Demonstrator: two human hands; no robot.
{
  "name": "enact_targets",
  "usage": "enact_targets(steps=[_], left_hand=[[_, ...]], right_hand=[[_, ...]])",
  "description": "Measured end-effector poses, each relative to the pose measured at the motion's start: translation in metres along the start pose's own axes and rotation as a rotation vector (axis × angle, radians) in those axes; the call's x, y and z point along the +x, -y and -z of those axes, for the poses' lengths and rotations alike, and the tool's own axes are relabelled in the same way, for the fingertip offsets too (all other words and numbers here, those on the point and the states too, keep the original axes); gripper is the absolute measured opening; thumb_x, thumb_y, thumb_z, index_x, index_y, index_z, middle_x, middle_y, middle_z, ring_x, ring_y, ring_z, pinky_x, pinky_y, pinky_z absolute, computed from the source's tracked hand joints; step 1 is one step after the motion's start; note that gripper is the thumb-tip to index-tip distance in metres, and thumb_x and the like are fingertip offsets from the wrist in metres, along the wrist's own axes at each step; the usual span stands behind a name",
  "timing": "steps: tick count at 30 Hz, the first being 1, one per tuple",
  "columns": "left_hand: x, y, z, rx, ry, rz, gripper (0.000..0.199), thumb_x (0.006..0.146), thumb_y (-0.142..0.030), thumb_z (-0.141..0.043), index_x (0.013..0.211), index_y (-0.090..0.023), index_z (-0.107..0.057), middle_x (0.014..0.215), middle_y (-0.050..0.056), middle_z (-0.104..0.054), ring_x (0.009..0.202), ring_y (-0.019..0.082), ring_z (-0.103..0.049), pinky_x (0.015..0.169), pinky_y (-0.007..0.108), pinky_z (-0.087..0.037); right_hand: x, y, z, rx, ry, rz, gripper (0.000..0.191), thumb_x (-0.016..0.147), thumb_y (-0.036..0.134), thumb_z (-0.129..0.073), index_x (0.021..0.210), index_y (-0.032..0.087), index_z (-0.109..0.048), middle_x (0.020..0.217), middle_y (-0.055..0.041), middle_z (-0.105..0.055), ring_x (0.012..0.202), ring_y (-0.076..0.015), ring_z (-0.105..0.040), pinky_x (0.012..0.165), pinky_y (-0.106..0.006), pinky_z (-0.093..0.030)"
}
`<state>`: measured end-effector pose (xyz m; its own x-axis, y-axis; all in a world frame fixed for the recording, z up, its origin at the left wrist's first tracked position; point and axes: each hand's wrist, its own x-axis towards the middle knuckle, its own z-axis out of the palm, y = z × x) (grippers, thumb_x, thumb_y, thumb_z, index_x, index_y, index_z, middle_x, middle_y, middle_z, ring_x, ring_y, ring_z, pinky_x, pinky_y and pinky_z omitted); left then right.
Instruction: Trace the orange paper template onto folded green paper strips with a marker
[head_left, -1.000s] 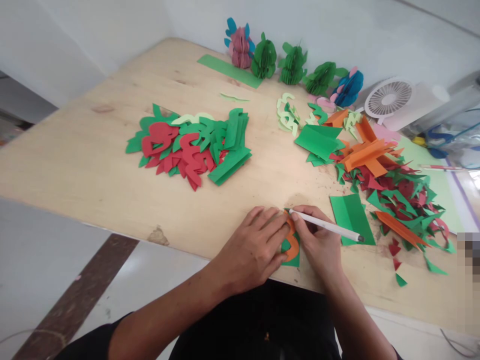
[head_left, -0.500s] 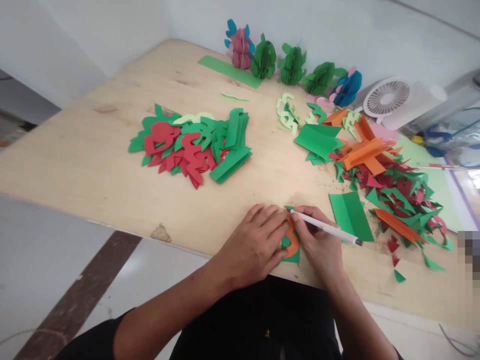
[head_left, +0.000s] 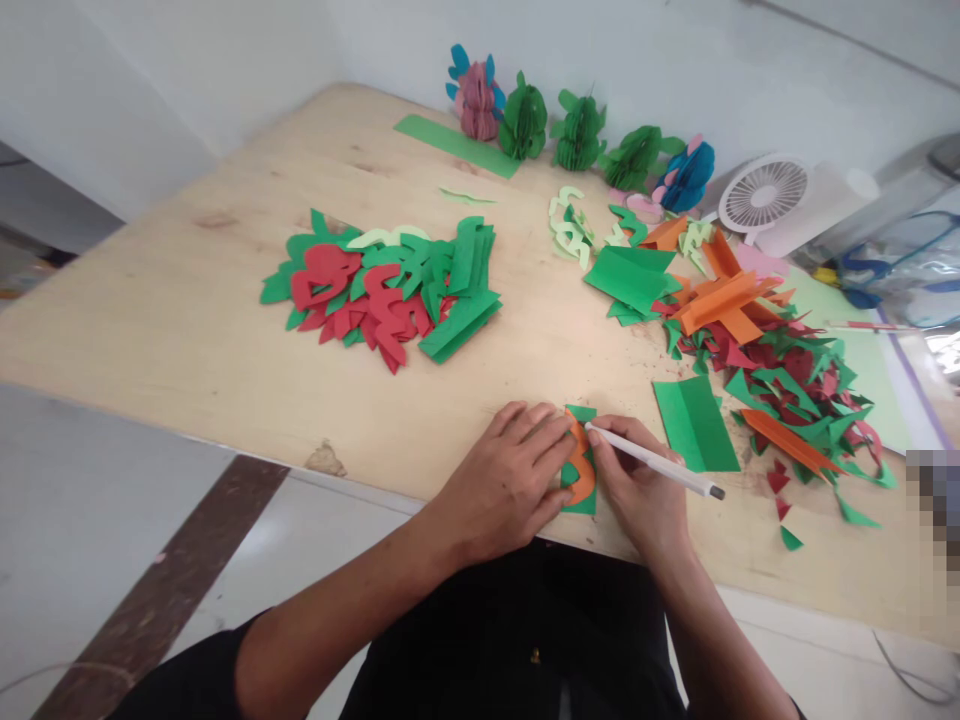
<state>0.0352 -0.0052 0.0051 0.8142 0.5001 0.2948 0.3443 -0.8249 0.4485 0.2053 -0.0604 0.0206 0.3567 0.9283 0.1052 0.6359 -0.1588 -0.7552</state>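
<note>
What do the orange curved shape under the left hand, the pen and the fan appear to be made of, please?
Orange curved shape: matte paper or thin card, being flat with cleanly cut edges.
Pen: probably smooth white plastic, given its even, pale barrel.
Fan: likely white moulded plastic, judging by its fine ribbed grille.

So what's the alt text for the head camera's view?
Left hand presses an orange paper shape onto green paper; right hand holds a white pen at its edge. Red and green cutouts lie beyond, left.

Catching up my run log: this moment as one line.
left hand: on curvy orange paper cutout | right hand: holding slim white pen near its edge | beneath: green paper piece
</note>
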Motion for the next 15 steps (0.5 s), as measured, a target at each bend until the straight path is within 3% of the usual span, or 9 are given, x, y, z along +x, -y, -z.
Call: enact_targets(steps=[7,15], left_hand=[[0.001,-0.001,0.002,0.021,0.056,0.002,0.041,0.09,-0.028,-0.051,0.129,-0.016,-0.053,0.136,0.013,-0.053,0.13,0.03,-0.043,0.113,0.052,-0.031],[0.001,0.0,0.001,0.024,0.064,0.005,0.039,0.092,-0.028,-0.047,0.127,-0.015,-0.054,0.136,0.014,-0.052,0.131,0.03,-0.042,0.113,0.053,-0.03]], right_hand=[[-0.006,-0.001,0.002,0.002,-0.015,-0.004,0.019,0.087,0.039,-0.059,0.087,0.022,-0.068,0.078,-0.0029,-0.074,0.064,-0.016,-0.066,0.059,-0.027,-0.051],[-0.013,-0.002,0.005,-0.061,-0.025,0.012,0.017,0.088,0.037,-0.058,0.087,0.023,-0.068,0.078,-0.0023,-0.074,0.062,-0.0152,-0.065,0.061,-0.028,-0.051]])
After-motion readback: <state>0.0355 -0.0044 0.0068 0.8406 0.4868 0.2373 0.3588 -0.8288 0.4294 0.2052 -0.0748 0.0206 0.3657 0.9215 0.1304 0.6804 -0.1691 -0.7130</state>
